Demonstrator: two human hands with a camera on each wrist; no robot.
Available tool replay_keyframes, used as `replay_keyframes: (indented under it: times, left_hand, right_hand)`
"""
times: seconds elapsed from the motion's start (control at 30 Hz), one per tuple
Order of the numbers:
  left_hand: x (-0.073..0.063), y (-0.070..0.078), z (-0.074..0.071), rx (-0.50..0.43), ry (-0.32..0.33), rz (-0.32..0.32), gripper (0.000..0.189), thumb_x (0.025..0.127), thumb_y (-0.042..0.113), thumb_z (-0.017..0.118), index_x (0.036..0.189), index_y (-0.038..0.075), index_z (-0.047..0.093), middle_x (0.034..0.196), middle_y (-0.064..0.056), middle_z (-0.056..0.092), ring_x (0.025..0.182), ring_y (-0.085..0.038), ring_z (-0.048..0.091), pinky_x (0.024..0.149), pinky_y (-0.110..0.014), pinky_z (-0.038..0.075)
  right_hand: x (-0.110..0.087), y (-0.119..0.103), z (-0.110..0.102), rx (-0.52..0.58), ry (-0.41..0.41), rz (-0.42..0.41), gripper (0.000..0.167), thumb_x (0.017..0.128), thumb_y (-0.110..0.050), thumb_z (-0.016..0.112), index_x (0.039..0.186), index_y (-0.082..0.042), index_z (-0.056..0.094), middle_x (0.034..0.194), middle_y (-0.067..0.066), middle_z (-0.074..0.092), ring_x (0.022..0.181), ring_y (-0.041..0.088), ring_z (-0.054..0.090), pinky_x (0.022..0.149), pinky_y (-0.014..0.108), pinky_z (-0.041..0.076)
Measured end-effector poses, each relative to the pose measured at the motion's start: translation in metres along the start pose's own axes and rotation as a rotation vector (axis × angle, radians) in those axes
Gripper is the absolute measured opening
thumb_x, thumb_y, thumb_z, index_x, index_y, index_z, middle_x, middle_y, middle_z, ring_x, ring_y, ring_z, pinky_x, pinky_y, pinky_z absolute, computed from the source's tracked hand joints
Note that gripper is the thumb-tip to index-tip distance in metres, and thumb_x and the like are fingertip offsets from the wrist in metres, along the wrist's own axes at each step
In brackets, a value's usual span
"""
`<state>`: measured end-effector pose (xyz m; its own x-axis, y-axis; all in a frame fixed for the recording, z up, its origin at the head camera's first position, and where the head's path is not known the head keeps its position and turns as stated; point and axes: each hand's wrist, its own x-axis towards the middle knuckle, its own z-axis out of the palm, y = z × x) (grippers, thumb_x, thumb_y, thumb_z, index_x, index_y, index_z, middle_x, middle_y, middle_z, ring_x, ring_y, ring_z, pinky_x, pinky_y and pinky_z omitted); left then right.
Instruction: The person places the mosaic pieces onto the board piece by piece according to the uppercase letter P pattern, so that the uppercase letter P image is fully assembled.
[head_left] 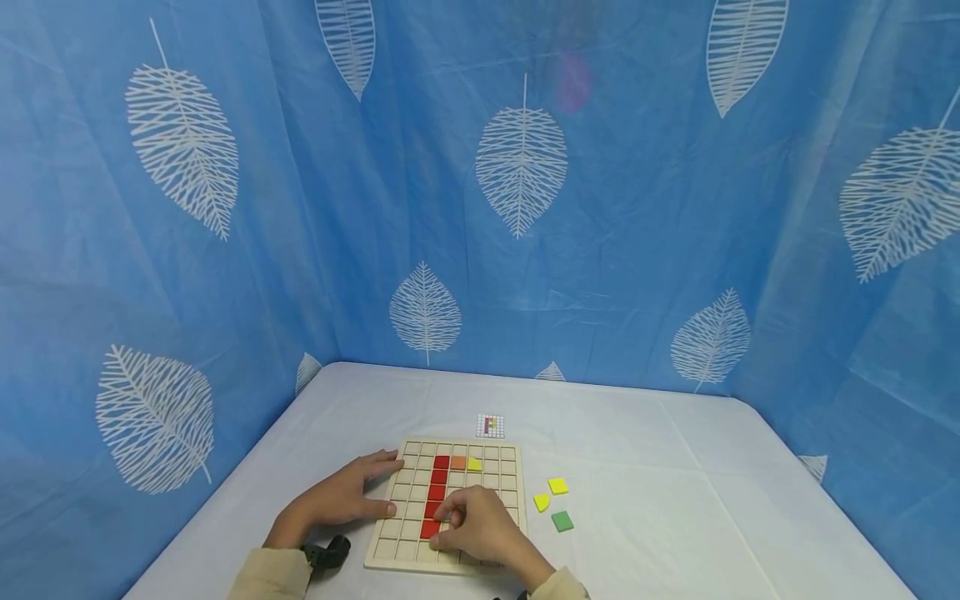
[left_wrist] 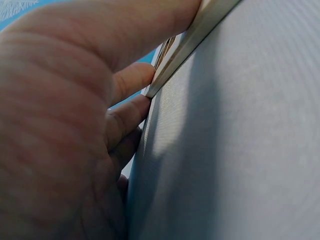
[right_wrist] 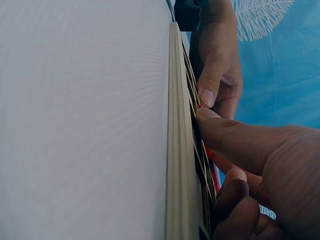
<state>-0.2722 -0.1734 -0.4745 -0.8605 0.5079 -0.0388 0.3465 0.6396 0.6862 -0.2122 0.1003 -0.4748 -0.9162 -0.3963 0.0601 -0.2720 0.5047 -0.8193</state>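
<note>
Observed: left hand, fingers spread, at the left edge of the gridded board on the surface; right hand, finger and thumb bent at the red tile nearest the board's front edge, grip undeterminable; yellow tiles and green tile beyond its right edge.

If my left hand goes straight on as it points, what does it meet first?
Across the board, the left hand would likely reach the red tiles first; depth is hard to judge.

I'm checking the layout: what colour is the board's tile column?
The tile column is red, clearest in the head view.
</note>
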Motion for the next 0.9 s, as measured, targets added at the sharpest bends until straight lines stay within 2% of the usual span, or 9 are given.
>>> replay_keyframes:
  times: [0.33,0.63,0.9]
  left_hand:
    - [0.000,-0.001,0.000,0.012,0.003,0.001,0.079,0.083,0.047,0.079,0.149,0.014,0.050,0.163,-0.015,0.033,0.152,-0.047,0.021,0.115,-0.073,0.020]
    - [-0.002,0.002,-0.001,-0.006,-0.003,0.014,0.079,0.084,0.046,0.079,0.149,0.012,0.049,0.163,-0.017,0.032,0.152,-0.047,0.021,0.115,-0.073,0.020]
    - [-0.001,0.003,0.000,0.016,0.014,-0.012,0.080,0.082,0.048,0.079,0.149,0.015,0.051,0.163,-0.015,0.033,0.151,-0.047,0.022,0.114,-0.074,0.020]
  right_hand:
    - [0.000,0.001,-0.003,0.039,-0.027,-0.006,0.019,0.074,-0.023,0.089,0.087,-0.021,0.074,0.065,-0.010,0.054,0.057,0.003,0.045,0.055,0.018,0.038]
    - [-0.001,-0.002,-0.007,0.085,-0.070,-0.069,0.016,0.082,-0.023,0.083,0.095,-0.018,0.075,0.072,-0.010,0.057,0.058,0.002,0.046,0.051,0.017,0.037]
    - [-0.001,-0.006,-0.028,0.053,-0.044,-0.108,0.021,0.090,-0.028,0.076,0.106,-0.014,0.075,0.080,-0.008,0.057,0.059,0.003,0.048,0.051,0.018,0.041]
